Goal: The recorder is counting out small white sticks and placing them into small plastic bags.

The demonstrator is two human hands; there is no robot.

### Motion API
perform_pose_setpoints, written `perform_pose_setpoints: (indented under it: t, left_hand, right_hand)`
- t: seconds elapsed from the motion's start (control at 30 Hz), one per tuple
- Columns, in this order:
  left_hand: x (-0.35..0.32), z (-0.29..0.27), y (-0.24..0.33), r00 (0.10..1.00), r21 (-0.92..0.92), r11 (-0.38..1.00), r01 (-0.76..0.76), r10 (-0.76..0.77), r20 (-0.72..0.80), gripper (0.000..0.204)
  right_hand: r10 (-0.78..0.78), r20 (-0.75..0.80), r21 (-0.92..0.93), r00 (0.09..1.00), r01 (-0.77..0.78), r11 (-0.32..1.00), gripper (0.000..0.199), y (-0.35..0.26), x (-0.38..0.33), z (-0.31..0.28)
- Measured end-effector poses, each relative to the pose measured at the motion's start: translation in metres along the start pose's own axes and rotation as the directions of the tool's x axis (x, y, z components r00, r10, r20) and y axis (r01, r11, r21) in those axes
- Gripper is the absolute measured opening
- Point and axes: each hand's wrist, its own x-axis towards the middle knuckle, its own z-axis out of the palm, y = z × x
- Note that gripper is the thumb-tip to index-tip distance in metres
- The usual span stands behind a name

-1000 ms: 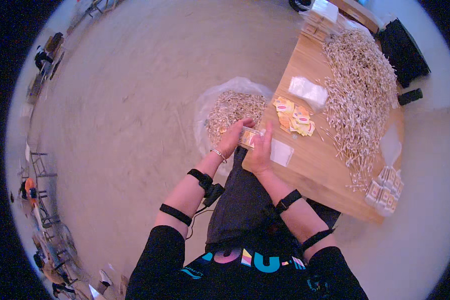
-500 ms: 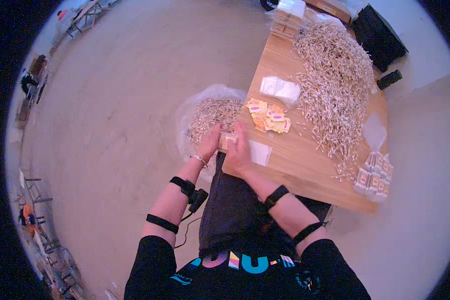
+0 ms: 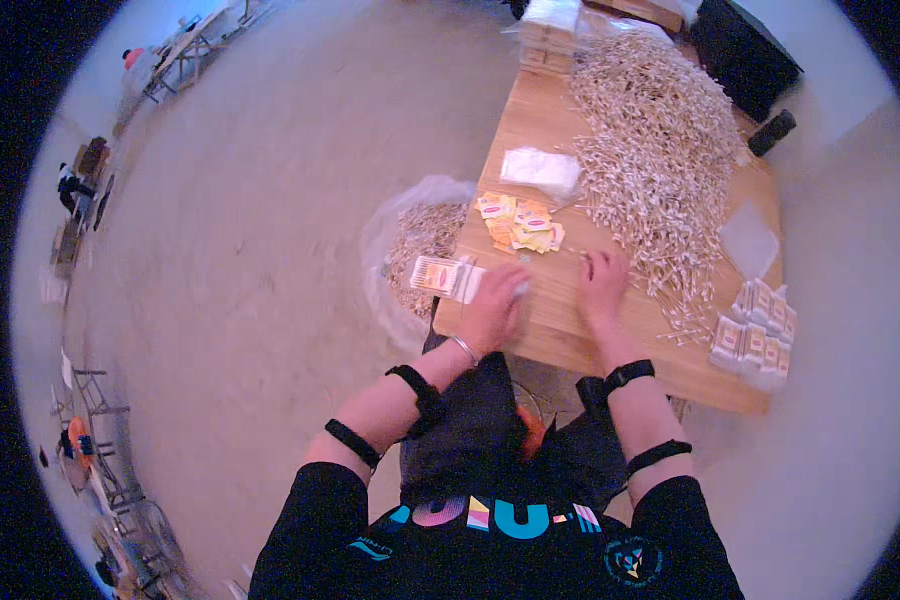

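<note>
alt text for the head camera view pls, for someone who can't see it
Seen from above, a person at a wooden table holds a small clear packet of pale sticks in the left hand, the right hand resting by a big heap of sticks. Yellow labels lie nearby, filled packets at right.

The person wears a black short-sleeved shirt with bright multicoloured lettering, dark trousers, black bands on both forearms and wrists, and a thin silver bracelet.
</note>
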Motion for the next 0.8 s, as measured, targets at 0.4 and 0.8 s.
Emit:
perform_pose_setpoints:
  t: [0.4,0.8]
  left_hand:
    - [0.022,0.079,0.021,0.979,0.056,0.978,-0.200,0.198,0.040,0.020]
    - [0.012,0.065,0.034,0.994,0.131,0.986,-0.101,0.105,-0.024,0.013]
  right_hand:
    - [-0.138,-0.075,0.283,0.988,0.153,0.947,0.026,0.017,-0.072,-0.030]
    - [-0.125,-0.038,0.096,0.991,0.128,0.987,0.017,0.070,-0.045,-0.055]
